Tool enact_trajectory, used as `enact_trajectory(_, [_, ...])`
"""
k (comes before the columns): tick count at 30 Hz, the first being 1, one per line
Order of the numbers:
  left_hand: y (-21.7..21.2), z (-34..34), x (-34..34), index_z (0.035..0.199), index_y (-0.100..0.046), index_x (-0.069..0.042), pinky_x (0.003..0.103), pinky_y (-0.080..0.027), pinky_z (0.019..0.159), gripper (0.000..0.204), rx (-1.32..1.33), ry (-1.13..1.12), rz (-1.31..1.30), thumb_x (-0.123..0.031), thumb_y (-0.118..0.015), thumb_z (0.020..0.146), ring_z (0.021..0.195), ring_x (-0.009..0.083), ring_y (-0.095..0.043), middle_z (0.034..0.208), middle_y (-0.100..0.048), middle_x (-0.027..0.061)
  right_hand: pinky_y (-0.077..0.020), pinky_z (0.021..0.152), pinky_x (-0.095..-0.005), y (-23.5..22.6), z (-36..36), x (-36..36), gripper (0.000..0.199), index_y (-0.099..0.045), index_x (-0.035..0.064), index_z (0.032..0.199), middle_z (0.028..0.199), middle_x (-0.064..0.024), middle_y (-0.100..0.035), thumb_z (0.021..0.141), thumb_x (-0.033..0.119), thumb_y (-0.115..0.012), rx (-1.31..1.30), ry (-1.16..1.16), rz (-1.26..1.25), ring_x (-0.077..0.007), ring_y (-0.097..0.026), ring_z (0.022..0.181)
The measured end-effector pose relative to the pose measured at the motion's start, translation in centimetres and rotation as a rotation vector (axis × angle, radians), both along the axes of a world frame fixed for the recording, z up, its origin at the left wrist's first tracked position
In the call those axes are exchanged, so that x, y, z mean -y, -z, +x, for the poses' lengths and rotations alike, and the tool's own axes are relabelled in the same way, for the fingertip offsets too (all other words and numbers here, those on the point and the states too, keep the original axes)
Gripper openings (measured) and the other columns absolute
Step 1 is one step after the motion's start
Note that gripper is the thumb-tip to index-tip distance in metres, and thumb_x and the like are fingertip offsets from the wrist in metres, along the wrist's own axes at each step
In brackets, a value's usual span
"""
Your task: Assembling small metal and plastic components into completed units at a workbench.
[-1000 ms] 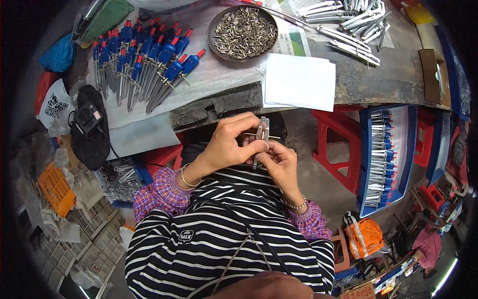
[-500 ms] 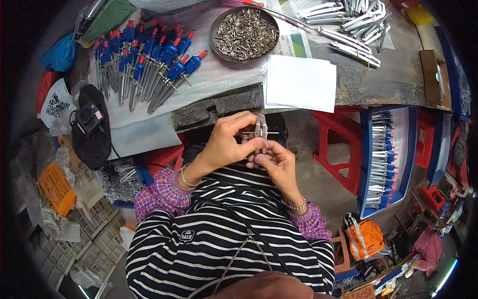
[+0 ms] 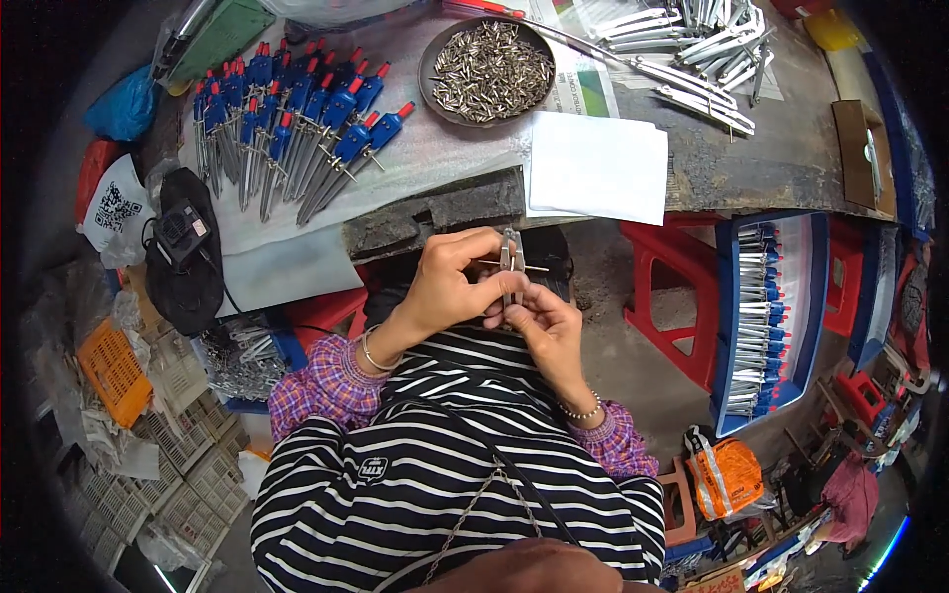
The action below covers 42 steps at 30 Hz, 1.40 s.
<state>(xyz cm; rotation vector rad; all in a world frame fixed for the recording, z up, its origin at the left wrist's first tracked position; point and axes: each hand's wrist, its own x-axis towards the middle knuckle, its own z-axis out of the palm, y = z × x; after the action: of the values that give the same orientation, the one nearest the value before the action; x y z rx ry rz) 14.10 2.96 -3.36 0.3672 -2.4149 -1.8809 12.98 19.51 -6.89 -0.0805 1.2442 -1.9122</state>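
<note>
Since a second ago our hands have barely shifted. Left hand (image 3: 450, 287) and right hand (image 3: 544, 326) both pinch a metal compass (image 3: 512, 265) upright above our lap, below the tabletop (image 3: 751, 163). It looks light, stiff, slippery: grip the legs.

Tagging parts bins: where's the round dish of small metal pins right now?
Head view, top centre: the round dish of small metal pins sits on the workbench, right of the blue-handled compasses and just above the white paper sheet.

The left hand (image 3: 445, 287) has seemingly slid up the metal compass (image 3: 511, 267), pinching its pin.
</note>
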Motion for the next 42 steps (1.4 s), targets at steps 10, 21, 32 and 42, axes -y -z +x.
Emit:
enact_trajectory(10, [0.5,0.4,-0.1,0.075,-0.063,0.003,0.021,-0.042,0.053,0.016,0.062,-0.03,0.135,-0.011,-0.07,0.078,0.06,0.0066,-0.055,0.065,-0.059,0.0047,-0.0517,0.075,-0.0252,-0.4,-0.4,-0.1,0.024,-0.056,-0.0083,0.111,0.092,-0.0131,-0.066,0.089,-0.002,-0.051,0.015,-0.028,0.013,-0.0169,-0.065,0.082])
enact_trajectory(21, [-0.3,0.2,0.3,0.074,-0.064,0.002,0.024,-0.038,0.049,0.019,0.002,0.048,-0.106,-0.015,-0.07,0.077,0.053,0.0104,-0.053,0.059,-0.056,0.0066,-0.0502,0.072,-0.0249,-0.8,0.8,0.6,0.022,-0.056,-0.008,0.109,0.086,-0.0103,-0.063,0.092,0.005,-0.05,0.134,0.027,-0.066,-0.0147,-0.062,0.075])
enact_trajectory(32, [-0.1,0.4,1.2,0.079,-0.062,0.003,0.023,-0.044,0.054,0.014,0.119,0.169,-0.142,-0.01,-0.068,0.079,0.061,0.01,-0.057,0.069,-0.059,0.0055,-0.0509,0.071,-0.0245,-0.4,0.1,0.2,0.021,-0.056,-0.0082,0.108,0.086,-0.0126,-0.065,0.091,0.002,-0.051,0.047,-0.005,-0.007,-0.0156,-0.064,0.077])
enact_trajectory(42, [-0.1,0.3,0.6,0.075,-0.062,0.003,0.023,-0.041,0.05,0.016,-0.006,0.056,-0.077,-0.012,-0.067,0.08,0.056,0.0098,-0.054,0.063,-0.057,0.0058,-0.0514,0.071,-0.0244,-0.5,0.0,0.1,0.02,-0.057,-0.0086,0.106,0.086,-0.0125,-0.066,0.089,-0.001,-0.05,0.02,-0.009,0.022,-0.0154,-0.064,0.075])
